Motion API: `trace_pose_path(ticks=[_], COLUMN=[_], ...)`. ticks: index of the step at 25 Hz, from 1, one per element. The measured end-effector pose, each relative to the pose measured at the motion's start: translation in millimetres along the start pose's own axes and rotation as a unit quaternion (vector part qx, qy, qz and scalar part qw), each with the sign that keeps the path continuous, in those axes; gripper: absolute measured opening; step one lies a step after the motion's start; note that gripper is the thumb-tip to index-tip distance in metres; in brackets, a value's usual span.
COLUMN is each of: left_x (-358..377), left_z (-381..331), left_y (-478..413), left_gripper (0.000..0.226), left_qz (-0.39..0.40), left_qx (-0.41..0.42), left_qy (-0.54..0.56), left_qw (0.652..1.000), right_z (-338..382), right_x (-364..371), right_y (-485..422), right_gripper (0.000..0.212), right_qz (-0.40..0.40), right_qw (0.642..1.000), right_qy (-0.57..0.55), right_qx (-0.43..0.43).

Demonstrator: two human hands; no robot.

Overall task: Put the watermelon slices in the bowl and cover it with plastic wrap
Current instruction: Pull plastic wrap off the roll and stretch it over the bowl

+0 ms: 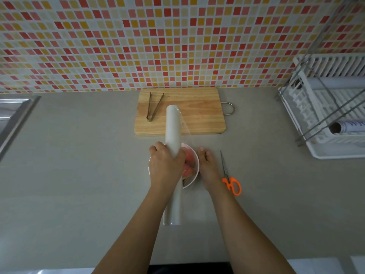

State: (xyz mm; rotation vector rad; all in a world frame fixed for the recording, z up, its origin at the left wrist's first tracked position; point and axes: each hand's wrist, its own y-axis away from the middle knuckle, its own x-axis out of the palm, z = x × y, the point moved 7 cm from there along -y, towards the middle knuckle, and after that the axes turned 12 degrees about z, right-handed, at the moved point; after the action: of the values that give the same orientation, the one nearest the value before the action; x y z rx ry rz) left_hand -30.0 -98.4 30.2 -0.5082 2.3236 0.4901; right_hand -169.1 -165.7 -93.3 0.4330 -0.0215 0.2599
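The plastic wrap roll [173, 127] is light and stiff, so it's easy to hold around the middle. The film coming off it is the fiddly part, I'd guess: thin, clingy and quick to bunch up, so best held at the loose edge and kept taut.

The left hand [165, 165] has its fingers curled round the roll's middle, holding it lengthwise, near to far, over the bowl [194, 155]. The watermelon slices [188, 161] are already in the bowl, near the middle of the counter.

The right hand [208, 169] lies palm down just right of the bowl. Its fingers look fairly straight and seem to be pinning the film, not gripping anything. The scissors [230, 178] sit just right of it.
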Motion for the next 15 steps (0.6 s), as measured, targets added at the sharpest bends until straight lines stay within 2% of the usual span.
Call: trace_pose_path(ticks=[4,7,10,12,15], left_x=[-1.4,-1.3,-2.1,-2.9,-3.4], left_z=[3.8,2.1,3.0,3.4,3.0], left_y=[1.4,2.3,3.3,4.5,5.3], left_gripper=[0.044,0.045,0.046,0.046,0.047], left_qz=[-0.004,-0.007,-0.007,-0.006,-0.007], left_qx=[0.005,0.011,0.003,0.003,0.008], left_qy=[0.013,0.013,0.023,0.025,0.03], left_qw=[1.0,1.0,1.0,1.0,0.999], right_z=[2.6,42.3,95.0,113.4,113.0], right_x=[-6.1,-16.7,5.1,27.9,46.0], right_y=[1.6,-8.3,-36.4,-51.6,-59.9], right_gripper=[0.016,0.023,0.03,0.034,0.03], right_qz=[-0.035,-0.068,0.014,0.091,0.172], right_qw=[0.999,0.992,0.986,0.978,0.974], right_qy=[0.04,0.086,0.137,0.178,0.147], right_qx=[-0.012,-0.065,-0.093,-0.059,0.017])
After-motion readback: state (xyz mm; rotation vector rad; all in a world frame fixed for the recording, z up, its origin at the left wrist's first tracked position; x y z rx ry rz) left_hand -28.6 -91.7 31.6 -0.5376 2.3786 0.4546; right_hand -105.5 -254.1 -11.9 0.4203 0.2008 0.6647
